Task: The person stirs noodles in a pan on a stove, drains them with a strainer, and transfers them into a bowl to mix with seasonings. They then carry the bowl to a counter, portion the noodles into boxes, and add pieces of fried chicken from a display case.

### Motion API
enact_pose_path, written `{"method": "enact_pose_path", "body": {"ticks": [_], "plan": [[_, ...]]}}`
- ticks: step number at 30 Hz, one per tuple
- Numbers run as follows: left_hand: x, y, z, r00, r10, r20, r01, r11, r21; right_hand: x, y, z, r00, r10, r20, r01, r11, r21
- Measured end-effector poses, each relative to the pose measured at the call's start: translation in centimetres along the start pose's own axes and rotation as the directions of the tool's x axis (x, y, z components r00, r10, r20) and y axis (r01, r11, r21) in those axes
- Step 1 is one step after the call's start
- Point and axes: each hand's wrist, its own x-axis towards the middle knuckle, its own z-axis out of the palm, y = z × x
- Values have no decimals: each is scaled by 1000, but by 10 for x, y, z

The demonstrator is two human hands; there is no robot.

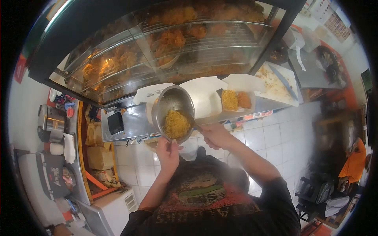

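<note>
My left hand (168,151) grips the near rim of a steel mixing bowl (162,104), tilted over the counter. A mound of yellow food (176,125), rice or fine noodles, lies in its lower part. Closed round the handle of a spoon (197,126) is my right hand (215,135); the spoon's head reaches into the bowl and is partly hidden. Beyond the bowl stands a white takeaway box (151,94), mostly covered by it. A second open box (202,98) has a bare white inside. The third box (244,82) holds yellow food and a browned fried piece (244,100).
A glass display cabinet (153,59) with fried chicken on racks rises behind the steel counter (136,126). At the right lie a cutting board (271,84) with crumbs and a long knife (283,82). A black box-shaped object (115,123) sits at the counter's left.
</note>
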Motion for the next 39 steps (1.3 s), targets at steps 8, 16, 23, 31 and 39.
{"method": "enact_pose_path", "body": {"ticks": [8, 16, 23, 31, 39], "plan": [[10, -4, -10, 997, -69, 20, 71, 991, -116, -5, -1, 21, 991, 73, 110, -94, 975, 200], [11, 8, -5, 985, -167, 49, 173, 968, -181, 5, -13, 31, 968, 177, 177, -234, 889, 393], [10, 18, -3, 981, -196, -1, 193, 964, -182, 20, -1, 14, 951, 148, 270, -264, 842, 470], [13, 14, -11, 978, -206, -33, 197, 964, -181, 20, -1, -8, 983, 132, 128, -179, 846, 502], [15, 12, -13, 975, -206, -80, 188, 964, -188, 11, -2, -50, 989, 100, 109, -145, 799, 584]]}}
